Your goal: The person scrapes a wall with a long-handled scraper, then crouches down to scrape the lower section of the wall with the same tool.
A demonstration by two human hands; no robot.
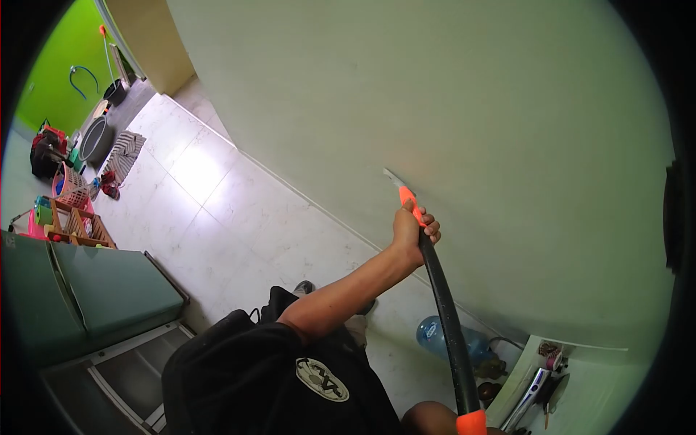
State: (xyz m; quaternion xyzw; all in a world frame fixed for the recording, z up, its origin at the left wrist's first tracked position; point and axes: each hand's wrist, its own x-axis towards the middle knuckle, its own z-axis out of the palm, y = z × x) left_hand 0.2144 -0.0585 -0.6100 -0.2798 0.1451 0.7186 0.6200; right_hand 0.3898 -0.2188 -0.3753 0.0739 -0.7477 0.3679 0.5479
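Note:
My left hand (417, 228) is wrapped round a long-handled scraper (446, 312), just below its orange neck. The scraper has a black pole, an orange band near the bottom of the view and a thin pale blade (392, 177). The blade is at the green-grey wall (507, 145); whether it touches cannot be told. Bare skin, seemingly of my right arm (428, 419), shows at the bottom edge beside the lower pole. The fingers of my right hand are hidden or cut off by the frame.
Below the wall lies a blue water bottle (433, 333). A pale shelf (533, 348) with small items is at lower right. A green-grey fridge (116, 290) stands left. Beyond it are a wooden rack (80, 223), a pink basket (70, 185), a grey basin (96, 139) and a striped mat (125, 154).

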